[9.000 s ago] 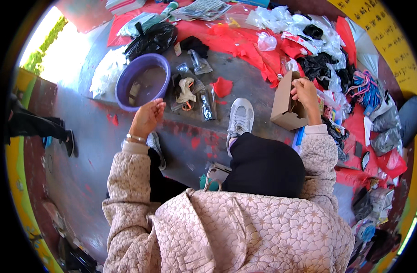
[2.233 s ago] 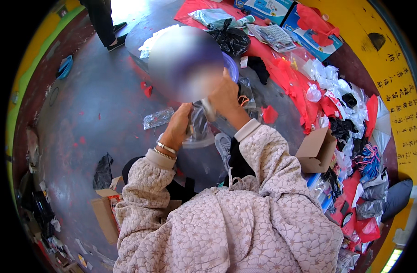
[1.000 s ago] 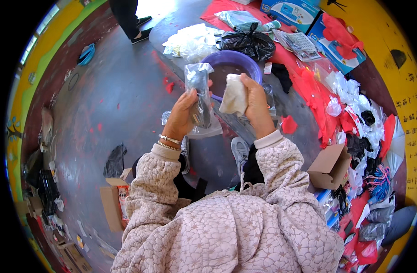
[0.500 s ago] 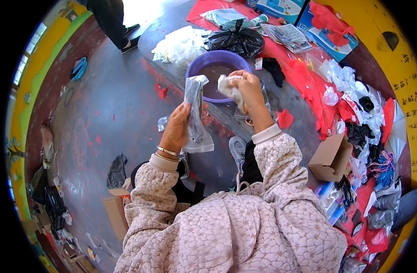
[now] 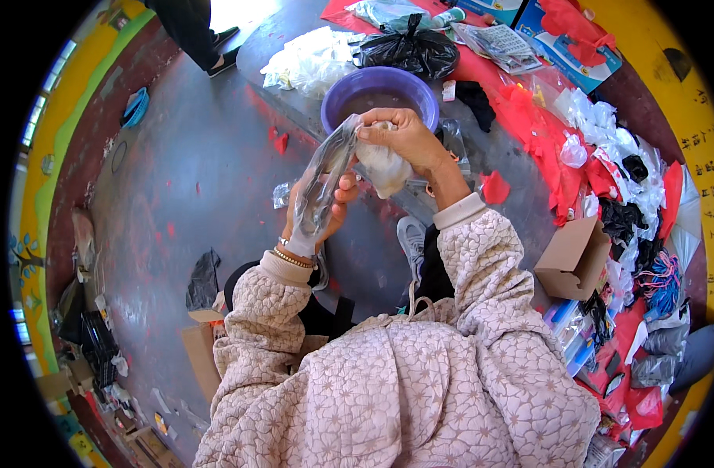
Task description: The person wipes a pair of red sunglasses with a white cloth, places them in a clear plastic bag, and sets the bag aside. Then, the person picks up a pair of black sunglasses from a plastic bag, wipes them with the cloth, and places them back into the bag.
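A long clear plastic package [image 5: 322, 181] tilts across my left hand [image 5: 341, 204], whose fingers wrap round it from behind. Glare on the plastic hides what is inside. My right hand [image 5: 410, 142] is closed on a crumpled off-white cloth [image 5: 385, 169] that hangs below its fingers. With its thumb and fingertips it also touches the package's upper end. Just beyond both hands stands a purple basin [image 5: 428, 97] with dull liquid in it.
Behind the basin lie a white plastic bag heap [image 5: 310, 62] and a knotted black bag [image 5: 411, 53]. Red sheeting [image 5: 528, 148] with scattered bags runs along the right. An open cardboard box [image 5: 573, 257] sits at my right. Another person's legs [image 5: 187, 31] show at the upper left.
The package has turned over and now leans toward the right hand. My right hand has moved left with the cloth, and its fingers have come to the package's upper end.
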`<state>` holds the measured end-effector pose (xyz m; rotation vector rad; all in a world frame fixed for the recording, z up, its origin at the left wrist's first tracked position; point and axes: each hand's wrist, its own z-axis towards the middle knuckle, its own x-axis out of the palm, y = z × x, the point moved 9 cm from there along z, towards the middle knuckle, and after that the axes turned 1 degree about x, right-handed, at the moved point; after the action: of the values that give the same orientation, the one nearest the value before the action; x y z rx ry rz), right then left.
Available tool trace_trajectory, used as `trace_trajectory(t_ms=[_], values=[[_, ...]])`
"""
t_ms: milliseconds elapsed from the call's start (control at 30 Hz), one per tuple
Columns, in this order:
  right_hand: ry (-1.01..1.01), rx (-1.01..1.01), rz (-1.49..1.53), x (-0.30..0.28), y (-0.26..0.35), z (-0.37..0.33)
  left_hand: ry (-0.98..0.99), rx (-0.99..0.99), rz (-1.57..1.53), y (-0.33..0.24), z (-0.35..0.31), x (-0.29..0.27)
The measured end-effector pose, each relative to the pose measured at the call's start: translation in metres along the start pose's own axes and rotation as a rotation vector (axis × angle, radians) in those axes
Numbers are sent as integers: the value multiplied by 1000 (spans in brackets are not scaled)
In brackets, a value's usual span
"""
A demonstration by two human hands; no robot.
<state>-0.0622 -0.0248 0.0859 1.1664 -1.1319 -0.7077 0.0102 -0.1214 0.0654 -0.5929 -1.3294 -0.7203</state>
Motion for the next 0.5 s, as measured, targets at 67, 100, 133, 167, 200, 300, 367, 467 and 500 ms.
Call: trace_trajectory(t_ms=[67,100,133,167,200,300,367,467,500], values=[[-16,8,-69,-5,-1,2,-27,-10,51,0,0,-4],[-24,12,-104,-7,-1,1,-40,-15,77,0,-1,-5],[-48,11,-116,-9,0,1,-98,-39,169,0,-1,-10],[-72,9,-127,-11,2,1,-156,-63,261,0,-1,-13],[-97,8,-139,-13,4,0,-215,-88,352,0,-2,-14],[-130,55,-237,-23,5,-3,-248,-32,526,-8,2,12],[-109,34,-303,-22,4,-2,-217,-37,532,-5,0,15],[-140,48,-317,-27,0,0,-241,-74,671,-7,-4,-1],[-160,61,-307,-30,-1,0,-261,-92,739,-10,-5,-10]])
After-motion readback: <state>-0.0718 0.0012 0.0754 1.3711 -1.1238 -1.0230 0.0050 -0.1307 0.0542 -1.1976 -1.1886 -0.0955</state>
